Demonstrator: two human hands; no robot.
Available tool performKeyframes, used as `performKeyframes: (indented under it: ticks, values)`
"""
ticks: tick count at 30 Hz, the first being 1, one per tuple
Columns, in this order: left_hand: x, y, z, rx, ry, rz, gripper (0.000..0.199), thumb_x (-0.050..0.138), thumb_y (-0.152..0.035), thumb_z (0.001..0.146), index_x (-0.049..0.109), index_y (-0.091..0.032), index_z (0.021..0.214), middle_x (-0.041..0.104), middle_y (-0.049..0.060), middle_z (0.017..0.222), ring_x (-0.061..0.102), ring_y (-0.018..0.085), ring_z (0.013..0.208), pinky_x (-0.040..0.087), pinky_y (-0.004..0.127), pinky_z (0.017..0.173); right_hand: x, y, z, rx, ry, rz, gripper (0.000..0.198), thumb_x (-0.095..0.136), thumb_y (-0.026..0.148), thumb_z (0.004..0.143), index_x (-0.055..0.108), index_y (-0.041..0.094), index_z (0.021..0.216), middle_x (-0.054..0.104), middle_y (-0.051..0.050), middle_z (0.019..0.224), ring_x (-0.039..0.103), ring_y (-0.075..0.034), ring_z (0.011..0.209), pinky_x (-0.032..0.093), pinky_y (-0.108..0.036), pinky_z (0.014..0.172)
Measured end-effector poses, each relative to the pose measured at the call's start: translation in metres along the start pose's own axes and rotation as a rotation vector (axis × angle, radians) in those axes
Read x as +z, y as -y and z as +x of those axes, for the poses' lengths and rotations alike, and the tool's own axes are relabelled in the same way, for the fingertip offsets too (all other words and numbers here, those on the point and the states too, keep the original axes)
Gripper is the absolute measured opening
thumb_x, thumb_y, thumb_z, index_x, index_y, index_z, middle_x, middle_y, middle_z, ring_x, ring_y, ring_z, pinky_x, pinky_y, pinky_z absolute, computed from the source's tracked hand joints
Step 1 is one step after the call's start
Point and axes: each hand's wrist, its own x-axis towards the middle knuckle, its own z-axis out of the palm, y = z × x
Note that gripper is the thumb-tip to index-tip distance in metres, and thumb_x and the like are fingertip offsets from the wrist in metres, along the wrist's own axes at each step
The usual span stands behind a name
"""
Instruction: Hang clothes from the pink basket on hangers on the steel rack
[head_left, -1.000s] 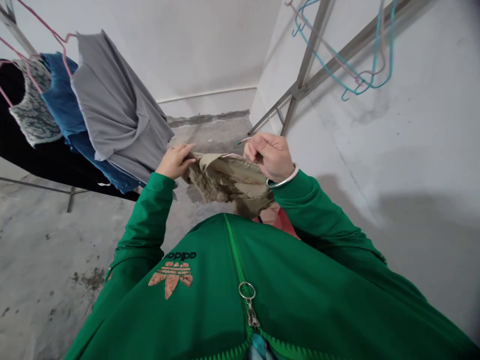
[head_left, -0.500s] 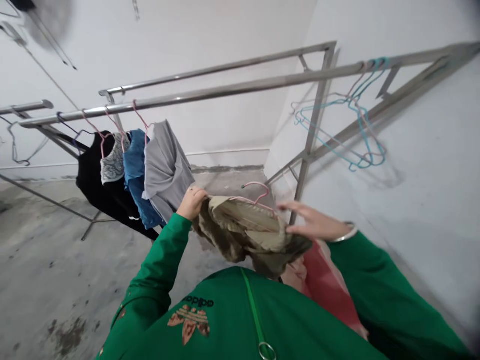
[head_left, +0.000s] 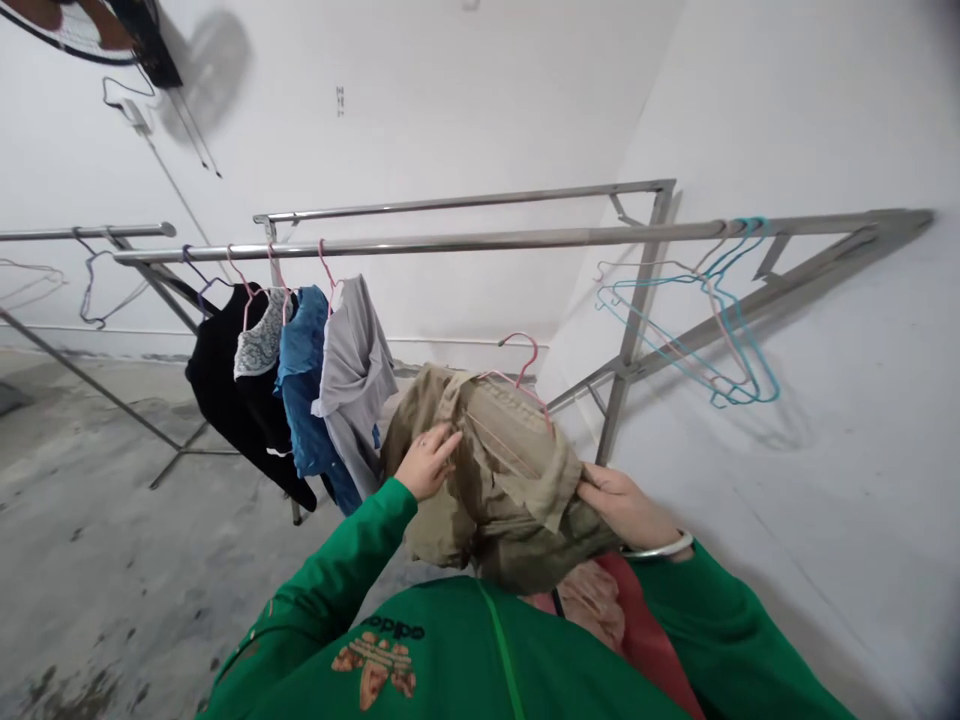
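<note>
A khaki garment [head_left: 510, 480] hangs in front of my chest, with a pink hanger [head_left: 529, 360] inside it. The hanger's hook sticks up above the cloth, away from the rail. My left hand [head_left: 429, 460] pinches the garment's front, left of the hanger, with its fingers bent on the cloth. On the right edge, my right hand [head_left: 628, 505] grips the cloth between thumb and fingers. Part of the hanger's frame is hidden by the cloth.
A metal rail [head_left: 465, 245] crosses ahead, with a black top [head_left: 217, 360], a blue garment [head_left: 304, 345] and a grey garment [head_left: 352, 350] on its left part. Blue hangers [head_left: 739, 330] hang at the right by the wall. A red container [head_left: 645, 620] with pinkish cloth [head_left: 596, 600] stands below.
My left hand has moved right and down onto the garment's front. My right hand, apart and blurred before, has closed on its right edge. The view has tilted upward.
</note>
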Motion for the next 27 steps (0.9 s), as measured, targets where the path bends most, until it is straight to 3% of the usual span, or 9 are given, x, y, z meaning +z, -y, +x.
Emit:
performKeyframes:
  ticks: [3,7,9,12,18,22,27]
  values:
    - [0.029,0.007,-0.031,-0.130,0.200,-0.101,0.056,0.048,-0.025,0.090,0.039,-0.012,0.143,0.042,0.021,0.146,0.046,0.029,0.133,0.043,0.042,0.108,0.003,0.015,0.011,0.043,-0.002,0.188,0.044,0.070,0.055,0.068,0.072,0.017,0.090,0.072,-0.008,0.080,0.067,-0.029,0.090,0.054,-0.040,0.082]
    - [0.050,0.005,-0.067,-0.161,0.369,-0.205,0.038,0.046,-0.027,0.092,0.056,-0.017,0.128,0.060,0.014,0.128,0.064,0.021,0.107,0.051,0.034,0.097,0.016,0.046,0.039,-0.030,-0.017,0.317,0.041,0.078,0.047,0.059,0.070,0.016,0.085,0.071,-0.005,0.077,0.066,-0.023,0.079,0.052,-0.032,0.069]
    - [0.053,0.000,-0.077,-0.132,0.391,-0.231,0.035,0.045,-0.028,0.093,0.059,-0.020,0.124,0.064,0.011,0.122,0.066,0.019,0.099,0.053,0.032,0.092,0.027,0.065,0.061,-0.102,-0.024,0.341,0.038,0.079,0.043,0.058,0.068,0.016,0.082,0.070,-0.004,0.077,0.065,-0.021,0.078,0.050,-0.030,0.070]
    - [0.054,-0.005,-0.083,-0.110,0.407,-0.209,0.035,0.045,-0.030,0.093,0.060,-0.020,0.123,0.065,0.012,0.119,0.065,0.022,0.103,0.052,0.033,0.093,0.050,0.095,0.102,-0.179,-0.023,0.396,0.037,0.078,0.042,0.056,0.065,0.015,0.078,0.068,-0.002,0.073,0.062,-0.018,0.073,0.047,-0.029,0.069]
    - [0.047,0.003,-0.104,-0.195,0.415,-0.146,0.033,0.043,-0.031,0.094,0.062,-0.019,0.119,0.068,0.012,0.110,0.066,0.023,0.103,0.052,0.034,0.091,0.101,0.143,0.184,-0.326,-0.044,0.458,0.020,0.062,0.032,0.060,0.057,0.015,0.067,0.059,0.001,0.063,0.054,-0.014,0.065,0.043,-0.027,0.066]
    - [0.045,0.011,-0.121,-0.249,0.416,-0.164,0.031,0.043,-0.030,0.094,0.062,-0.019,0.116,0.068,0.011,0.114,0.065,0.022,0.107,0.050,0.033,0.094,0.126,0.159,0.224,-0.309,-0.143,0.311,0.009,0.053,0.023,0.066,0.052,0.015,0.063,0.053,0.002,0.059,0.048,-0.011,0.060,0.039,-0.025,0.062]
    - [0.044,0.019,-0.132,-0.287,0.423,-0.139,0.031,0.044,-0.028,0.093,0.063,-0.018,0.116,0.068,0.013,0.115,0.065,0.023,0.107,0.050,0.033,0.094,0.148,0.157,0.252,-0.282,-0.199,0.229,0.008,0.048,0.018,0.070,0.049,0.016,0.062,0.050,0.002,0.058,0.045,-0.011,0.062,0.037,-0.024,0.062]
